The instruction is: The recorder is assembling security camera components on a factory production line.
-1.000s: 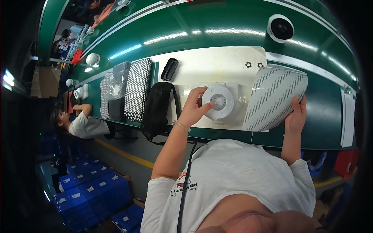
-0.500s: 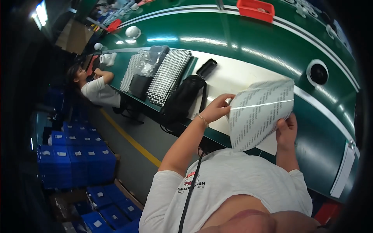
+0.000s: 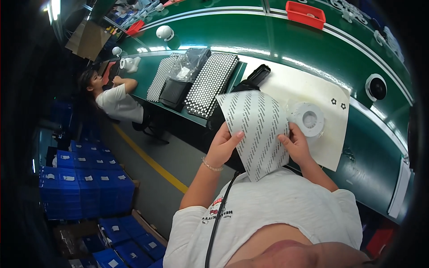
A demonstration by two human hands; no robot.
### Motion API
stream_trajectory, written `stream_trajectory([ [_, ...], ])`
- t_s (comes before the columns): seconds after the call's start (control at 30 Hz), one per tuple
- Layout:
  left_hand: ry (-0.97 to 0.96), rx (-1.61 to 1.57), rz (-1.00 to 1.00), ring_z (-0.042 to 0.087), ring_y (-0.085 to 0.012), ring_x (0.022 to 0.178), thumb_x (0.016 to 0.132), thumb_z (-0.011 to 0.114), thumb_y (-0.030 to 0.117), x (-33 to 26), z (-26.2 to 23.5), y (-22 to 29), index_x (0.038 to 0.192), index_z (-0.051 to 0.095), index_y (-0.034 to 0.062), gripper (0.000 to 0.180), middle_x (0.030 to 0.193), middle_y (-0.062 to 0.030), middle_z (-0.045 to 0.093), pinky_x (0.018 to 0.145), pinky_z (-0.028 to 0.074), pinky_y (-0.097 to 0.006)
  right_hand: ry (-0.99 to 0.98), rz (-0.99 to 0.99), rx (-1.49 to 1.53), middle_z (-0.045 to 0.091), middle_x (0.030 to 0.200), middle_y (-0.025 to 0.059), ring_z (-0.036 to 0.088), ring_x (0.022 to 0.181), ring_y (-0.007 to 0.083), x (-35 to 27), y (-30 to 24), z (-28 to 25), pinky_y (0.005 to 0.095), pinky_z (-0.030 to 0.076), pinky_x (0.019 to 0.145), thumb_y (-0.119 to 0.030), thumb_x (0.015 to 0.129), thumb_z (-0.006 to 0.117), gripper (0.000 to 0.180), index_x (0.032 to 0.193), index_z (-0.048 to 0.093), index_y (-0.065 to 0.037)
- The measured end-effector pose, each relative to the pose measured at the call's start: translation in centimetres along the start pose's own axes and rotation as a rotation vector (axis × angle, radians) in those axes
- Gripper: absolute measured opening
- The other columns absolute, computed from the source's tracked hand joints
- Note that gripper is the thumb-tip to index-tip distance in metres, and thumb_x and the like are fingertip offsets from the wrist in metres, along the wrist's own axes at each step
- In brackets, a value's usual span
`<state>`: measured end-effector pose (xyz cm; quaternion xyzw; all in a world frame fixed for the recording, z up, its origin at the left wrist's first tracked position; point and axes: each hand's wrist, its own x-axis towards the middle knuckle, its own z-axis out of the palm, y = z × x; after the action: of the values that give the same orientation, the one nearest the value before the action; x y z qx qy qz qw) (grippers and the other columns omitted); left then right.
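Note:
Between my two hands a white sheet [image 3: 257,129] with rows of small grey print is held up, bowed, in front of my chest. My left hand [image 3: 225,145] pinches its left edge, thumb on the printed face. At the right edge, my right hand [image 3: 296,143] grips it the same way, thumb in front and fingers behind. Just beyond the right hand, a white round ring-shaped part [image 3: 309,119] lies on a cream board [image 3: 330,134]. Two small black flower-shaped pieces [image 3: 334,101] are on that board too. The sheet hides part of a black bag [image 3: 215,121].
Left of the board lie sheets with white dots [image 3: 212,85] and a clear plastic bag [image 3: 184,69]. A black open case [image 3: 259,74], a round black-faced device [image 3: 376,87] and a red bin [image 3: 305,14] are beyond. A co-worker [image 3: 118,102] sits left, above stacked blue boxes [image 3: 85,187].
The sheet and both hands have moved left and closer to my body. The ring-shaped part and the flower pieces, hidden before, now show on the board.

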<state>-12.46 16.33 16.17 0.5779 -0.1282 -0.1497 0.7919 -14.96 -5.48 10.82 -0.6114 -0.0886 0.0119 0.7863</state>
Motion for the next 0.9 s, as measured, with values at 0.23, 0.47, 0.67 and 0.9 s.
stream_trajectory([
  [0.23,-0.097,0.132,0.052,0.05,-0.0128,0.093,0.084,0.047,0.006,-1.0,-3.7,0.3,0.112,0.043,-0.001,0.029,0.105,-0.0074,0.053,0.081,0.039,-0.026,0.151,-0.115,-0.21,0.032,0.125,0.0094,0.039,0.113,0.0221,1.9,-1.5,2.1,0.0328,0.032,0.088,-0.026,0.07,0.067,0.073,0.125,0.025,-0.006],
  [0.47,-0.152,1.366,0.469,0.05,-0.0245,0.083,0.062,0.053,-0.001,-0.1,0.9,1.6,0.12,0.041,0.0054,0.06,0.125,-0.0086,0.04,0.069,0.046,-0.029,-0.072,-0.029,0.053,0.026,0.129,0.0178,0.027,0.12,0.0238,1.6,-1.1,8.1,0.0366,0.027,0.096,-0.04,0.065,0.069,0.094,0.13,0.014,-0.001],
  [0.67,-0.309,1.07,0.479,0.043,-0.031,0.103,0.071,0.062,0.019,-0.6,-1.0,0.9,0.114,0.046,0.0024,0.049,0.123,-0.0172,0.039,0.087,0.037,-0.035,0.338,0.213,0.484,0.055,0.1,0.0062,0.053,0.087,0.0142,2.7,-1.0,6.4,0.0268,0.045,0.072,-0.021,0.085,0.05,0.029,0.107,0.048,-0.002],
  [0.9,0.008,0.662,0.287,0.035,-0.0255,0.115,0.074,0.062,0.013,-0.4,-5.0,0.5,0.132,0.008,0.0037,0.08,0.134,-0.0157,0.023,0.094,0.029,-0.034,0.074,0.268,0.266,0.05,0.109,0.0055,0.045,0.102,0.0143,2.6,-2.1,4.8,0.0288,0.034,0.089,-0.016,0.082,0.054,0.037,0.114,0.043,0.0],
])
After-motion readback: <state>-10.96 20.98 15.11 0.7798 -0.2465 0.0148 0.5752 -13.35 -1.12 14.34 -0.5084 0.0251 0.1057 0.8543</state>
